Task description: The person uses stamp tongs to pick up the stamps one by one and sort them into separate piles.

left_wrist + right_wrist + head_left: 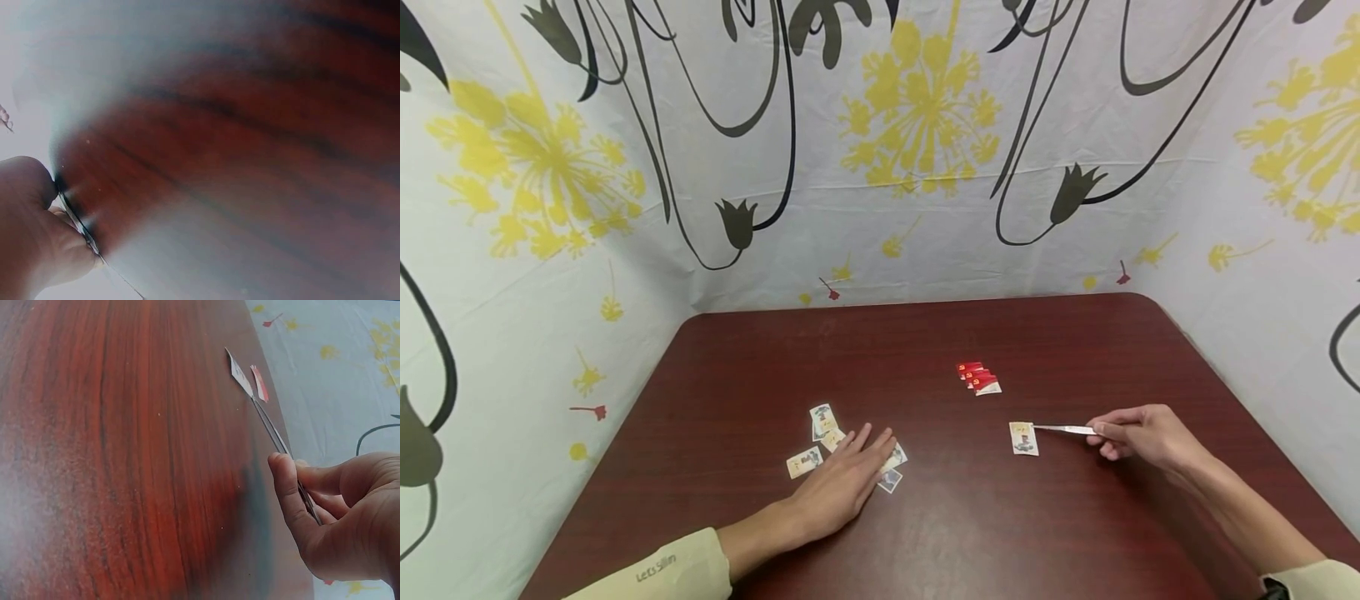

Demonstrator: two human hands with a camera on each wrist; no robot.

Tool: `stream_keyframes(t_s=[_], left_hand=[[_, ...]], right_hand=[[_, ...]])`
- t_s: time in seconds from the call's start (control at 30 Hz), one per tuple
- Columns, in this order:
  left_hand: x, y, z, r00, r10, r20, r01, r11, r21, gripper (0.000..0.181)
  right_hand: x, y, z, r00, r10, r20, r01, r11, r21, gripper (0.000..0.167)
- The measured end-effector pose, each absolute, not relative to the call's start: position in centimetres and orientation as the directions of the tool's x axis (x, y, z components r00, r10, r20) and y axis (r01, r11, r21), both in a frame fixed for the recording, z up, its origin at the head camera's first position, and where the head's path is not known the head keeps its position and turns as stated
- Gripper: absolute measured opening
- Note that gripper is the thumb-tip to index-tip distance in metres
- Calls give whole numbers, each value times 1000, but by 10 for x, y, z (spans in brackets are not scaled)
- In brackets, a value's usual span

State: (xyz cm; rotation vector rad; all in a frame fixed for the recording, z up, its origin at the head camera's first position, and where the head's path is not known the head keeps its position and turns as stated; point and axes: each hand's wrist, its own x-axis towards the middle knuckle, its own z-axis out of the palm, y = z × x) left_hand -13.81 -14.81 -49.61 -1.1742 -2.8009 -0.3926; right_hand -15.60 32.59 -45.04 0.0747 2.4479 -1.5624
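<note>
Between the thumb and fingers of my right hand [1138,437] is a pair of metal tweezers [1067,430]. Their tips meet the edge of a small pale stamp [1024,438] with a printed picture; in the right wrist view this stamp [239,374] is tilted at the tips. My left hand [842,492] lies with straight fingers over a loose group of similar stamps [805,462], partly covering some of them. One bluish stamp [890,480] shows beside its fingers. In the left wrist view only part of the left hand [37,231] appears, at the edge.
A few red stamps [977,377] overlap in a slanting row farther back on the dark red-brown table [820,350]. Behind and beside the table hangs a white cloth [850,225] with yellow and grey flower prints.
</note>
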Motion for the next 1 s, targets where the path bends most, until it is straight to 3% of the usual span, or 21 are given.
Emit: stream_keyframes(t_s=[1.0], left_hand=[[-138, -149, -495, -695, 698, 174, 719, 670, 184, 50]], right_hand=[[-158, 329, -447, -967, -118, -225, 154, 433, -888, 30]])
